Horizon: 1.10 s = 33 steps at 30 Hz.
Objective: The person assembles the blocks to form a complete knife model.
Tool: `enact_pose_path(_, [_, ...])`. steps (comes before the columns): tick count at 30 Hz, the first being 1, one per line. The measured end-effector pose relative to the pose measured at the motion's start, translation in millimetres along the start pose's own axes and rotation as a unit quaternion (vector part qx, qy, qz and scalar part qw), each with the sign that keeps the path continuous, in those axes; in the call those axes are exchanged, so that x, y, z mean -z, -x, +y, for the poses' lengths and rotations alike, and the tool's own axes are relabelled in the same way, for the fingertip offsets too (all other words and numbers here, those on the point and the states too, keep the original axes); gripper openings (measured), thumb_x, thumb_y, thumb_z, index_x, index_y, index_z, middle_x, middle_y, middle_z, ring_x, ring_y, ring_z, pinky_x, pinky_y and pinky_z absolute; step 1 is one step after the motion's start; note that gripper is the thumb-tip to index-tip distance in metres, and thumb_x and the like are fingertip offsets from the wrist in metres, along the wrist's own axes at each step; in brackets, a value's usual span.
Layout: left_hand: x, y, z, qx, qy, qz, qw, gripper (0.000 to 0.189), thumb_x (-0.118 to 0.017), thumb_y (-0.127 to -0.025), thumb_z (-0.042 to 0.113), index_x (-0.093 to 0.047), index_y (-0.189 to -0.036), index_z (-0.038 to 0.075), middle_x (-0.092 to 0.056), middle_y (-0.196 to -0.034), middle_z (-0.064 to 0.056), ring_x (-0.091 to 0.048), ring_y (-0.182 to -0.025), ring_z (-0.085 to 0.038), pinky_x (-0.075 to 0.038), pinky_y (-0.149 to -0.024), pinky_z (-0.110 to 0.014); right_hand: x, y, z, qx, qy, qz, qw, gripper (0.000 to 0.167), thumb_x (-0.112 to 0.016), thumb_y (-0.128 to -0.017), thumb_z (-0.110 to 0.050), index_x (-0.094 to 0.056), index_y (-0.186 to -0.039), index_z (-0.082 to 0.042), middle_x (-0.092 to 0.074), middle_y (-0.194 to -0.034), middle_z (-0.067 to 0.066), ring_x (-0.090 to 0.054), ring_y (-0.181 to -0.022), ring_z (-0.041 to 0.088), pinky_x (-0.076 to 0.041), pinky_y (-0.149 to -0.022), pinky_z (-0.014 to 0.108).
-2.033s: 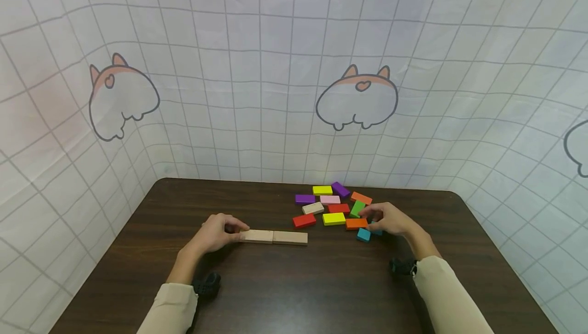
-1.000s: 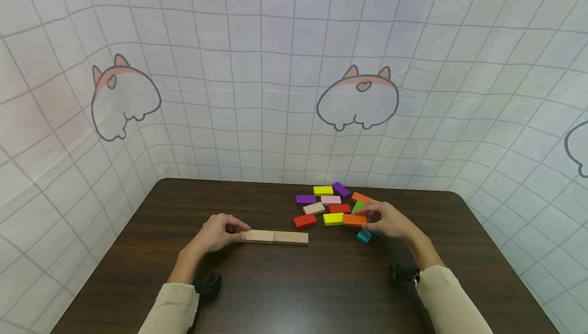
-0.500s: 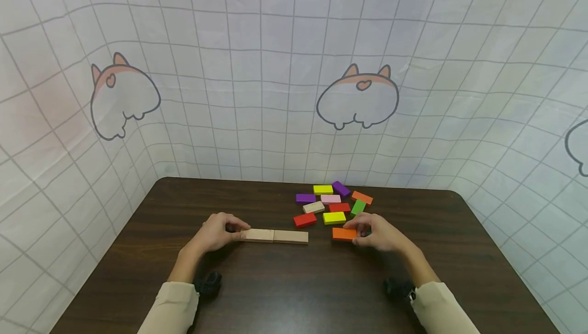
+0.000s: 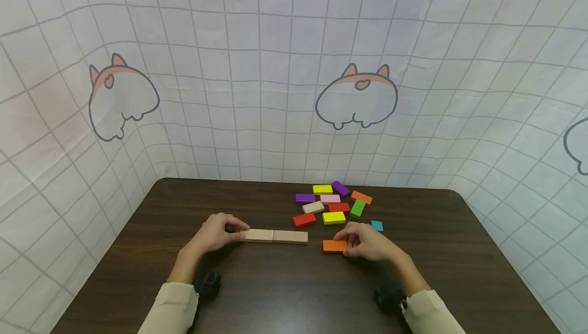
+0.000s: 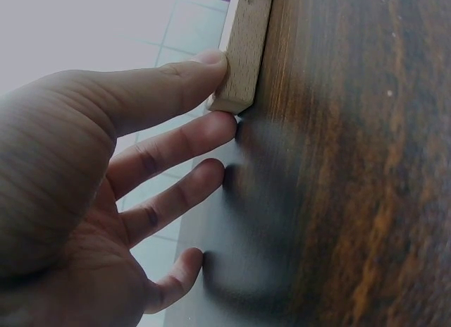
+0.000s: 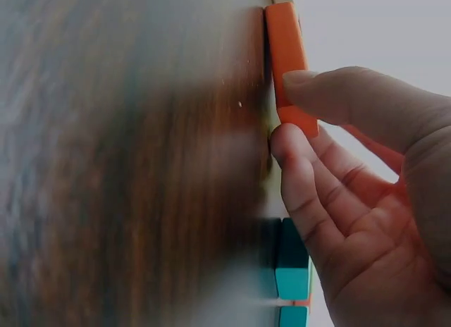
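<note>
My left hand [image 4: 219,234] pinches the left end of a plain wooden block [image 4: 258,236] lying flat on the table; in the left wrist view its thumb presses the side of that block [image 5: 248,41]. A second plain wooden block [image 4: 291,237] continues the row end to end on the right. My right hand [image 4: 369,242] pinches an orange block [image 4: 334,246] by its right end, thumb on the near side. This orange block [image 6: 285,48] points lengthwise toward the row, with a short gap between them, and stands slightly nearer the person.
Behind the right hand lie loose blocks: yellow [image 4: 334,218], red [image 4: 304,220], green [image 4: 358,209], pink [image 4: 329,199], purple [image 4: 305,198] and others. A blue block [image 4: 376,225] shows just beyond the hand. Two blue-green blocks [image 6: 292,282] appear in the right wrist view. A grid-patterned curtain [image 4: 275,94] surrounds the dark table [image 4: 294,293].
My right hand has gripped the orange block and carried it out of the group, leftward and toward the person. The left hand and the two plain blocks have stayed put.
</note>
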State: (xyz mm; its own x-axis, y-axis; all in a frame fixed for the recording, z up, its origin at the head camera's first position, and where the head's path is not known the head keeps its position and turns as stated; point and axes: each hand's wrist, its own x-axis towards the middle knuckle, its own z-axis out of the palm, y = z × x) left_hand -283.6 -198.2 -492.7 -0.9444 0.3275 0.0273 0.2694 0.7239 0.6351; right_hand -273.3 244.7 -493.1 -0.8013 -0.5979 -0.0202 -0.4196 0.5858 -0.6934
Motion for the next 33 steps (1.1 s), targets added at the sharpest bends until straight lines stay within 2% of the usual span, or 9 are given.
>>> enact_pose_path(13, [-0.4,-0.1,-0.6,-0.002,0.003,-0.003,1.0000,0.016,-0.079,-0.091,0.022,-0.081,-0.106,0.022,-0.071,-0.093,0.005,-0.059,-0.082,-0.011,-0.049,-0.073,-0.032,-2.5,-6.7,-1.5,-0.022,-0.007,0.000,0.9997,0.029,-0.077,-0.091,-0.011,-0.073,-0.120,-0.013,-0.065,-0.107,0.004,-0.058,-0.080,0.014,-0.052,-0.071,0.024])
enact_pose_path(25, [-0.9,0.1,-0.2,0.001,0.005,-0.003,1.0000,0.016,-0.079,-0.090,0.023,-0.081,-0.106,0.021,-0.071,-0.094,0.005,-0.059,-0.082,-0.011,-0.050,-0.073,-0.032,-2.9,-10.7,1.3,-0.042,-0.022,0.008,0.9988,0.029,-0.080,-0.089,-0.019,-0.072,-0.116,-0.012,-0.065,-0.092,0.001,-0.060,-0.079,0.016,-0.053,-0.071,0.025])
enact_pose_path(33, [-0.3,-0.5,-1.1,-0.003,0.004,-0.001,1.0000,0.016,-0.080,-0.090,0.023,-0.081,-0.106,0.022,-0.070,-0.091,0.006,-0.058,-0.081,-0.011,-0.049,-0.072,-0.031,-5.4,-15.8,-3.4,-0.040,-0.011,0.016,0.9990,0.026,-0.081,-0.089,-0.019,-0.073,-0.113,-0.013,-0.067,-0.094,-0.001,-0.060,-0.079,0.013,-0.052,-0.072,0.025])
